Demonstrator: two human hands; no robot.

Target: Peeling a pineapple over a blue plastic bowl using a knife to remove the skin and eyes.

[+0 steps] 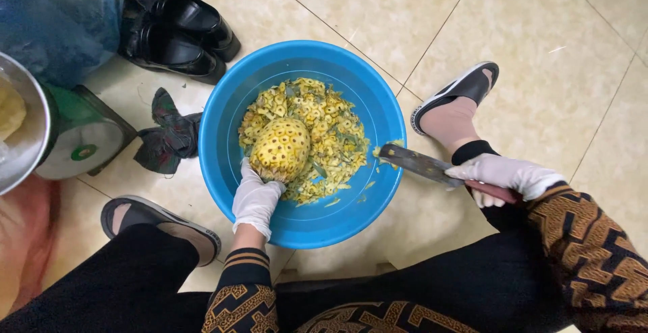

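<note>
A peeled yellow pineapple (281,147) with dark eye holes is held over a blue plastic basin (229,110). My left hand (255,199), in a white glove, grips the pineapple from below. Yellow and green peel scraps (332,134) fill the basin's middle. My right hand (503,175), also gloved, grips the reddish handle of a wide knife (415,163). The blade points left over the basin's right rim, with bits of peel stuck on its tip.
My feet in black slides (459,90) (158,224) flank the basin on a beige tiled floor. Black leather shoes (177,31) and a crumpled dark cloth (169,137) lie at upper left. A green scale with a metal pan (27,130) stands at the left edge.
</note>
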